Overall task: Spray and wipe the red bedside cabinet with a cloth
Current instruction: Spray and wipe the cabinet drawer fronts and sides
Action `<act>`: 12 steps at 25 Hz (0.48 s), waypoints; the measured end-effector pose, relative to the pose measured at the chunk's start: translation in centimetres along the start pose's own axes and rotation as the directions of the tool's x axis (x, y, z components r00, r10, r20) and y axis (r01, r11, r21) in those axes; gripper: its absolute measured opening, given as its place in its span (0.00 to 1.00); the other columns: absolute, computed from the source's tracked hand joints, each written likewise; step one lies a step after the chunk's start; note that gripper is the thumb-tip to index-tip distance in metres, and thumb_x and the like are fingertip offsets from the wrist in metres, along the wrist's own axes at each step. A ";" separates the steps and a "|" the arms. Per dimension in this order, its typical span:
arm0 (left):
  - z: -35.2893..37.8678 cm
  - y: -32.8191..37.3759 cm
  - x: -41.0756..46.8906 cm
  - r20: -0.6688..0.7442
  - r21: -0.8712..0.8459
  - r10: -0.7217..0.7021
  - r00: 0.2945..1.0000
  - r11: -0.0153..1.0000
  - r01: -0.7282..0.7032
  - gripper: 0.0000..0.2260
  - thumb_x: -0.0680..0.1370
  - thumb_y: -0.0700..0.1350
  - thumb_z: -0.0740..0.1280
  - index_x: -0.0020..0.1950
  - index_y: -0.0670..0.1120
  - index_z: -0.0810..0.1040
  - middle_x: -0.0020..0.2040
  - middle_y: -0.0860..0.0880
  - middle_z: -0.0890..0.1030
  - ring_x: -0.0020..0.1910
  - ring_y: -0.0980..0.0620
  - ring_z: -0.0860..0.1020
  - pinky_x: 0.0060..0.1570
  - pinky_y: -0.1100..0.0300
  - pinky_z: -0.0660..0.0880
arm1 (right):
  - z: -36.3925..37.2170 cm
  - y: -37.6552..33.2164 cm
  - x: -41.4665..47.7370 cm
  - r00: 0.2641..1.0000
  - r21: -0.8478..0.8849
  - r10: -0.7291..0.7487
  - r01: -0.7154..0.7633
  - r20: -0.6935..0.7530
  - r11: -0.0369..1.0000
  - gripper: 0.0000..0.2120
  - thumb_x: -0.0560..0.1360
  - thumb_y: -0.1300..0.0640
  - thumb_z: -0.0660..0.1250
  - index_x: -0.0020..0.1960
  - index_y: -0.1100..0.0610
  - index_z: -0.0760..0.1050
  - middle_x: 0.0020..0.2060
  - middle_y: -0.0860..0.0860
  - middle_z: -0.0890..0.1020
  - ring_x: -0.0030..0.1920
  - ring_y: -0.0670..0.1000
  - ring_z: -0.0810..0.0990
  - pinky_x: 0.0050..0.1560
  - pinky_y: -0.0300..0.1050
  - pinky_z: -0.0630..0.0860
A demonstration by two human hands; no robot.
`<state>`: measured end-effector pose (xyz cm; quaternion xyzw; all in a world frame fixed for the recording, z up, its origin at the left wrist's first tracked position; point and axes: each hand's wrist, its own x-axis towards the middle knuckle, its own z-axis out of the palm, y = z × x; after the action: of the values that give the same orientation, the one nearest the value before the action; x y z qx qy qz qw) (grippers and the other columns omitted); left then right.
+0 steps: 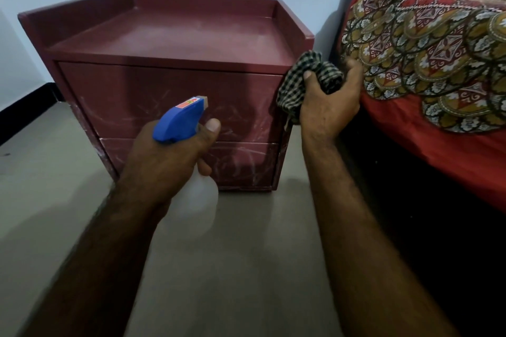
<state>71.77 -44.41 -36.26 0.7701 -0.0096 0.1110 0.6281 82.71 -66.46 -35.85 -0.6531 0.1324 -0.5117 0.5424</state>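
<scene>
Step in hand: spray, cabinet front.

Status:
- My left hand (pixel 167 156) grips the spray bottle (pixel 180 122) round the neck, fingers curled under the blue head, thumb up beside it. Finger on trigger: cannot tell, hidden behind the hand.
- Nozzle points at the upper drawer of the red cabinet (pixel 169 35). It stands on the floor (pixel 232 254) against the wall, straight ahead of me.
- My right hand (pixel 328 101) holds the checked cloth (pixel 301 74) bunched tight, at the cabinet's R top corner, near the patterned bedcover (pixel 424 49).

Procedure (my judgement):
1. Drawer fronts show pale smears, so wet those first.
2. Use short pulls, sweep L to R, top to bottom. Don't flood the seam btw drawers.
3. Hold the cloth out of the spray path but close, ready to wipe.
4. Angle the nozzle away from the bedcover; overspray risk on the R side.
5. The top has a raised rim, so spray lightly, as liquid may pool in the corners.
</scene>
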 end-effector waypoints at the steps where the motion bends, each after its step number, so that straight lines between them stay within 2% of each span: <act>1: -0.1 0.0 0.0 0.001 -0.004 0.003 1.000 1.000 -0.003 0.06 0.73 0.62 0.74 0.46 0.64 0.82 0.40 0.46 0.84 0.37 0.41 0.85 0.51 0.34 0.81 | 0.1 0.1 -0.2 1.000 -0.001 0.017 -0.017 -0.011 1.000 0.27 0.71 0.57 0.79 0.67 0.57 0.75 0.62 0.50 0.81 0.62 0.47 0.79 0.57 0.22 0.69; 2: -0.2 0.0 0.0 0.004 -0.006 0.006 1.000 1.000 -0.006 0.07 0.73 0.62 0.74 0.47 0.63 0.82 0.39 0.45 0.84 0.36 0.41 0.85 0.51 0.34 0.81 | 0.4 -0.1 0.0 0.999 0.009 0.020 -0.020 -0.026 1.000 0.27 0.70 0.57 0.79 0.67 0.56 0.75 0.62 0.50 0.81 0.61 0.46 0.78 0.54 0.18 0.66; 4: -0.4 -0.2 -0.1 0.009 -0.001 0.013 1.000 1.000 -0.013 0.09 0.73 0.62 0.74 0.49 0.61 0.82 0.39 0.43 0.84 0.36 0.41 0.85 0.50 0.36 0.81 | 1.2 -0.9 0.9 0.999 0.025 -0.021 0.022 -0.046 0.999 0.28 0.69 0.58 0.80 0.67 0.57 0.76 0.62 0.49 0.81 0.62 0.46 0.78 0.56 0.17 0.65; 7: -0.9 -0.4 -0.1 0.014 0.012 0.012 1.000 1.000 -0.012 0.07 0.74 0.61 0.73 0.49 0.62 0.82 0.38 0.43 0.84 0.36 0.42 0.85 0.51 0.41 0.81 | 1.4 -1.1 1.5 0.994 -0.002 -0.104 0.104 -0.039 0.995 0.28 0.68 0.57 0.80 0.65 0.58 0.76 0.62 0.50 0.81 0.63 0.47 0.78 0.63 0.23 0.66; 9: -1.1 -0.3 0.0 0.018 0.015 0.007 1.000 1.000 -0.007 0.05 0.75 0.61 0.73 0.47 0.63 0.81 0.37 0.42 0.84 0.37 0.43 0.85 0.51 0.43 0.81 | 0.9 -0.2 1.0 0.994 -0.022 -0.112 0.112 0.000 0.993 0.28 0.69 0.56 0.80 0.66 0.58 0.76 0.62 0.50 0.81 0.63 0.44 0.77 0.65 0.26 0.67; 12: -1.3 -0.1 0.0 0.010 0.008 0.031 0.999 0.999 -0.031 0.06 0.75 0.60 0.73 0.51 0.65 0.81 0.39 0.42 0.83 0.37 0.43 0.85 0.47 0.48 0.81 | 0.1 1.8 -0.7 0.996 -0.061 -0.050 0.055 0.073 0.997 0.28 0.69 0.55 0.80 0.67 0.54 0.75 0.58 0.42 0.80 0.60 0.41 0.77 0.59 0.23 0.68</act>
<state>71.61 -43.08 -36.12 0.7729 -0.0239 0.1170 0.6232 83.14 -66.62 -37.71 -0.6911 0.1116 -0.4976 0.5123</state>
